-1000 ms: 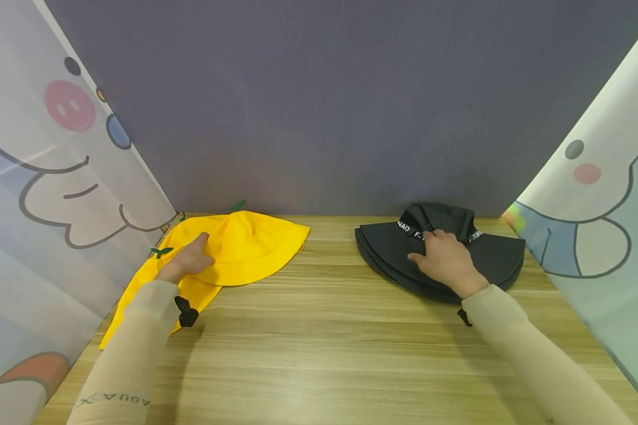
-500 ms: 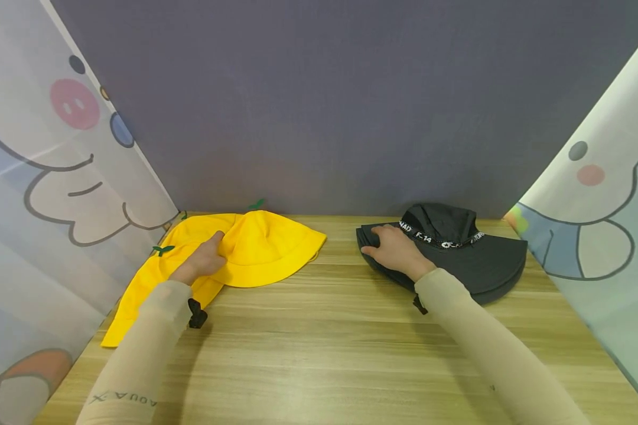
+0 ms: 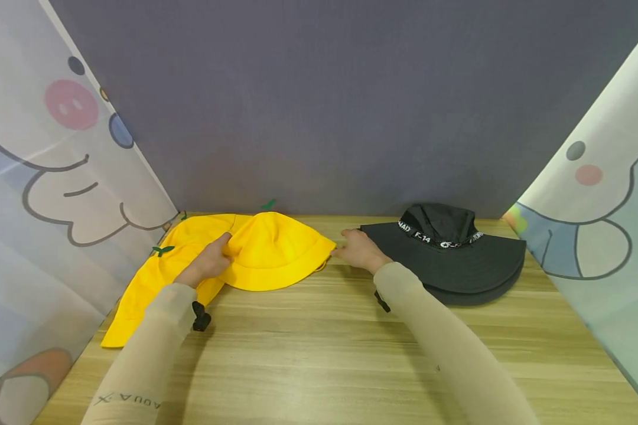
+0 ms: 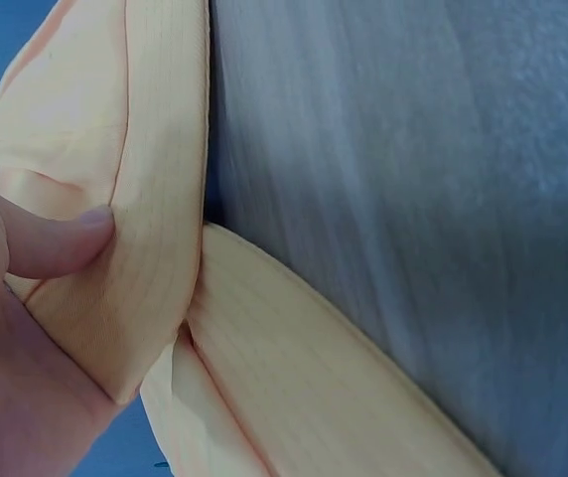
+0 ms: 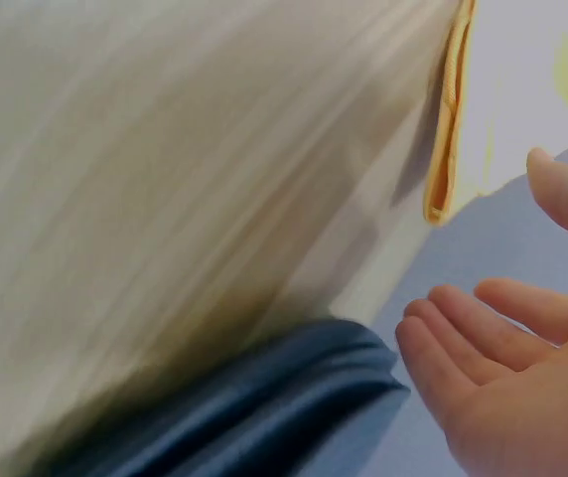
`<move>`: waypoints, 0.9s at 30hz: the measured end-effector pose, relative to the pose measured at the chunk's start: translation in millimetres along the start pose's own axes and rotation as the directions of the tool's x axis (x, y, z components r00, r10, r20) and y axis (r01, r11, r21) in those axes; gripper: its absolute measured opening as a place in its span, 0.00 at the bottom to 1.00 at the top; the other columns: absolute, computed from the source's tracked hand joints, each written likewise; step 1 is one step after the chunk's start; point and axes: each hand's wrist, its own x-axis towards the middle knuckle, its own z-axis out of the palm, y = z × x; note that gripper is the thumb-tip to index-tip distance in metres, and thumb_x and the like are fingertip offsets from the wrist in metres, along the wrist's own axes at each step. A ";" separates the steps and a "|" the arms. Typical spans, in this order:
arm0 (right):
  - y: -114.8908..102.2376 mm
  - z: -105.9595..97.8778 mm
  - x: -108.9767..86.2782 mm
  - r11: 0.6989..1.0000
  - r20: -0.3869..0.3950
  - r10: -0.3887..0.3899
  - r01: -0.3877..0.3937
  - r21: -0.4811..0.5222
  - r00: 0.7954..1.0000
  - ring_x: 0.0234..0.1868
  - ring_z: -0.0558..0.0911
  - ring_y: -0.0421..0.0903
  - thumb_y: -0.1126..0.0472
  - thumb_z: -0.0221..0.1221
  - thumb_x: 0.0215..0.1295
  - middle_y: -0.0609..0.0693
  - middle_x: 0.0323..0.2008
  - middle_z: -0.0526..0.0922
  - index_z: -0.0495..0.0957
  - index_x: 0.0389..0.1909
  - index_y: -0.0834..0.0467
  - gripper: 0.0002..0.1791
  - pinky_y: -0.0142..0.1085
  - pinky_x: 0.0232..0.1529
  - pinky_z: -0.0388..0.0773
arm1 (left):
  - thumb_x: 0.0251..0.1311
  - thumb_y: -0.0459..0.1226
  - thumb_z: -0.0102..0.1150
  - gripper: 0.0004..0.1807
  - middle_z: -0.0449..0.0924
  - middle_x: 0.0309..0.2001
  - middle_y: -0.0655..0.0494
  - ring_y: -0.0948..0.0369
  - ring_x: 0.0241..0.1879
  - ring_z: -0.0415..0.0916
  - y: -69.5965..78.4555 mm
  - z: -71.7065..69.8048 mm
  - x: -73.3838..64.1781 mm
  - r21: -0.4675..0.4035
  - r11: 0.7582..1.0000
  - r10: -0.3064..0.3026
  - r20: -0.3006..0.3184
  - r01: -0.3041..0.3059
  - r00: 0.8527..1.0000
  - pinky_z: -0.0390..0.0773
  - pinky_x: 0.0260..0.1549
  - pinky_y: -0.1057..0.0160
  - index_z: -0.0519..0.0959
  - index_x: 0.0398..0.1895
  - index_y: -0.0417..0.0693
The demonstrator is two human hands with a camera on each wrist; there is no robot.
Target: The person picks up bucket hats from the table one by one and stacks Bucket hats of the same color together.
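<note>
A yellow bucket hat [image 3: 276,251] with a green sprout on top lies flattened at the back of the table. My left hand [image 3: 211,260] grips its left end; in the left wrist view the thumb [image 4: 61,243] presses on the hat [image 4: 155,179] near its brim, while the other fingers are mostly hidden. My right hand [image 3: 361,251] is at the hat's right tip, between it and the black hats [image 3: 457,268]. The right wrist view shows this hand [image 5: 512,368] with fingers extended and the thumb apart, nothing held, near the folded yellow brim [image 5: 450,119].
More yellow hats [image 3: 133,301] lie overlapping at the left, under the left forearm. The black hats are stacked at the right with lettered bands. A dark panel [image 3: 319,106] closes off the back of the wooden table [image 3: 298,354], and cartoon-printed curtains [image 3: 42,195] flank it.
My right hand has moved left off the black hats to the tip of the yellow hat. My left hand has shifted right, and the gripped yellow hat has slid right with it.
</note>
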 end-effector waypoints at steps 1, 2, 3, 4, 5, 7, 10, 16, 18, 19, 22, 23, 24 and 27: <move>-1.4 2.5 1.3 1.000 0.001 -0.002 0.002 0.011 1.000 0.74 0.63 0.61 0.49 0.62 0.71 0.62 0.73 0.65 0.61 0.76 0.65 0.40 0.54 0.72 0.61 | 0.67 0.26 0.50 0.38 0.51 0.74 0.24 0.30 0.72 0.51 -0.2 0.7 0.1 -0.002 1.000 0.006 -0.004 -0.006 1.000 0.54 0.69 0.33 0.48 0.77 0.28; -2.7 4.8 2.6 1.000 0.002 -0.005 0.005 0.018 1.000 0.74 0.63 0.60 0.49 0.62 0.71 0.62 0.73 0.66 0.61 0.76 0.65 0.40 0.53 0.72 0.61 | 0.68 0.27 0.51 0.38 0.51 0.74 0.24 0.30 0.72 0.50 0.0 1.2 0.2 -0.005 1.000 0.012 -0.006 -0.012 1.000 0.54 0.69 0.33 0.48 0.77 0.28; -4.0 7.1 3.9 1.000 0.005 -0.007 0.007 0.026 1.000 0.74 0.64 0.60 0.49 0.62 0.71 0.62 0.73 0.66 0.61 0.76 0.65 0.40 0.53 0.72 0.62 | 0.69 0.27 0.51 0.37 0.52 0.74 0.24 0.30 0.72 0.51 0.3 2.0 0.5 -0.008 1.000 0.022 -0.012 -0.022 1.000 0.55 0.68 0.33 0.49 0.77 0.28; -4.9 9.5 5.2 0.999 0.007 -0.009 0.009 0.031 1.000 0.74 0.64 0.60 0.49 0.62 0.71 0.62 0.73 0.66 0.61 0.76 0.65 0.40 0.52 0.72 0.63 | 0.69 0.27 0.52 0.36 0.53 0.73 0.23 0.30 0.72 0.52 0.5 2.7 0.9 -0.010 0.999 0.031 -0.016 -0.031 0.999 0.55 0.68 0.33 0.50 0.76 0.28; -5.7 11.9 6.5 0.999 0.012 -0.010 0.009 0.037 1.000 0.73 0.65 0.59 0.49 0.62 0.72 0.62 0.73 0.66 0.61 0.76 0.65 0.40 0.52 0.71 0.64 | 0.69 0.27 0.52 0.35 0.54 0.73 0.23 0.29 0.72 0.52 0.9 3.3 1.2 -0.011 0.999 0.042 -0.019 -0.043 0.999 0.55 0.68 0.33 0.51 0.76 0.27; -7.3 15.8 8.3 0.999 0.022 -0.009 0.008 0.047 1.000 0.70 0.70 0.58 0.49 0.62 0.71 0.61 0.72 0.68 0.61 0.76 0.65 0.40 0.50 0.69 0.67 | 0.69 0.27 0.53 0.33 0.57 0.71 0.24 0.30 0.70 0.55 1.3 5.2 2.4 -0.017 0.998 0.066 -0.024 -0.066 0.998 0.57 0.67 0.33 0.55 0.74 0.27; -8.7 20.2 9.3 0.999 0.015 -0.001 0.000 0.050 1.000 0.66 0.74 0.57 0.50 0.64 0.70 0.60 0.70 0.71 0.63 0.75 0.63 0.39 0.49 0.67 0.70 | 0.69 0.28 0.54 0.29 0.62 0.68 0.25 0.32 0.68 0.59 2.3 8.1 3.6 -0.024 0.996 0.091 -0.019 -0.091 0.996 0.59 0.66 0.33 0.59 0.71 0.28; -7.5 21.8 4.9 0.998 -0.036 0.018 -0.016 0.056 0.999 0.69 0.71 0.58 0.50 0.66 0.67 0.59 0.69 0.72 0.66 0.74 0.61 0.39 0.51 0.68 0.68 | 0.70 0.29 0.54 0.32 0.59 0.71 0.26 0.32 0.71 0.55 11.7 9.0 2.4 -0.037 0.995 0.093 0.008 -0.092 0.996 0.56 0.68 0.33 0.56 0.73 0.28; -5.5 21.5 2.2 0.998 -0.037 0.018 -0.016 0.062 0.999 0.67 0.72 0.58 0.49 0.67 0.67 0.60 0.67 0.74 0.67 0.73 0.62 0.39 0.50 0.67 0.69 | 0.69 0.29 0.54 0.33 0.59 0.71 0.26 0.32 0.71 0.55 17.7 8.5 1.3 -0.041 0.994 0.102 0.012 -0.101 0.995 0.56 0.68 0.33 0.56 0.74 0.28; -4.4 21.3 0.6 0.998 -0.036 0.016 -0.014 0.063 0.999 0.66 0.74 0.57 0.49 0.67 0.66 0.59 0.66 0.75 0.67 0.72 0.62 0.39 0.49 0.66 0.70 | 0.69 0.30 0.54 0.33 0.60 0.71 0.27 0.32 0.71 0.56 20.6 8.4 0.8 -0.037 0.993 0.109 0.014 -0.108 0.994 0.57 0.68 0.34 0.57 0.74 0.28; -1.0 19.5 -4.9 0.998 -0.035 0.005 -0.002 0.068 0.999 0.60 0.77 0.55 0.50 0.68 0.66 0.59 0.62 0.78 0.69 0.69 0.63 0.37 0.47 0.61 0.73 | 0.69 0.30 0.54 0.32 0.63 0.69 0.27 0.33 0.70 0.59 28.8 8.5 -0.6 -0.035 0.991 0.131 0.018 -0.131 0.991 0.59 0.67 0.35 0.58 0.73 0.27; 0.0 18.2 -7.3 0.997 -0.036 0.004 -0.001 0.075 0.999 0.58 0.78 0.55 0.51 0.68 0.66 0.59 0.61 0.78 0.69 0.69 0.64 0.36 0.47 0.60 0.74 | 0.69 0.30 0.54 0.31 0.64 0.68 0.28 0.34 0.68 0.61 31.2 9.0 -0.7 -0.039 0.990 0.134 0.023 -0.133 0.991 0.61 0.66 0.35 0.60 0.72 0.28; 1.1 16.5 -9.9 0.997 -0.037 0.003 0.000 0.079 0.999 0.56 0.78 0.54 0.52 0.68 0.66 0.59 0.60 0.79 0.69 0.68 0.63 0.35 0.47 0.59 0.75 | 0.69 0.30 0.55 0.29 0.66 0.68 0.28 0.35 0.67 0.63 33.5 9.5 -0.8 -0.042 0.990 0.139 0.028 -0.137 0.990 0.63 0.65 0.36 0.61 0.70 0.29; 3.4 8.6 -19.5 0.996 -0.037 -0.002 0.006 0.086 0.999 0.54 0.79 0.54 0.55 0.67 0.67 0.60 0.60 0.79 0.67 0.69 0.63 0.34 0.46 0.56 0.77 | 0.68 0.30 0.55 0.30 0.66 0.67 0.28 0.35 0.66 0.64 41.6 9.7 -2.2 -0.050 0.987 0.158 0.045 -0.156 0.986 0.66 0.63 0.37 0.61 0.70 0.28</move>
